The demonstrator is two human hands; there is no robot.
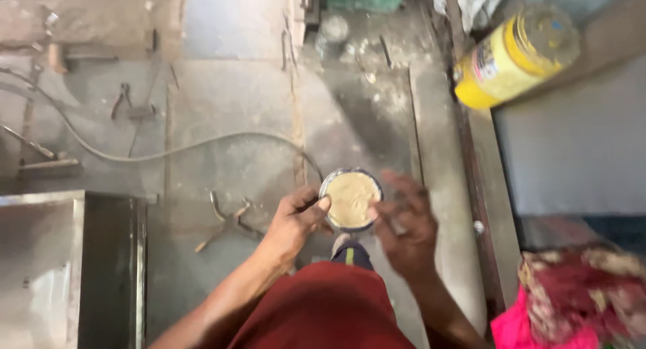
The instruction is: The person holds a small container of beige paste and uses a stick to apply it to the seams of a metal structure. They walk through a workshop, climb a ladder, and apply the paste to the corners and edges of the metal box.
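The head camera looks straight down at a grey concrete floor (235,100). The left hand (294,221) grips a small round tin (350,200) by its left rim, thumb pressed on the edge and fingers curled underneath. The tin is open at the top and filled nearly to the brim with a tan, grainy paste. It is held above the floor, just in front of the person's knees, which are covered in dark red cloth (323,308).

The right hand (406,228) is at the tin's right side, fingers spread and loosely bent, blurred by motion. Its fingertips are at the tin's rim, but I cannot tell whether it holds anything.

On the floor below and left of the tin lie a pair of pliers (229,221), well apart from the hands. A thin hose (168,150) curves across the floor from the left edge toward the tin. A metal box (74,268) fills the lower left corner. At the upper right, a yellow plastic jar (515,56) lies tilted on a ledge. A bundle of pink and patterned cloth (572,302) sits in the lower right corner.
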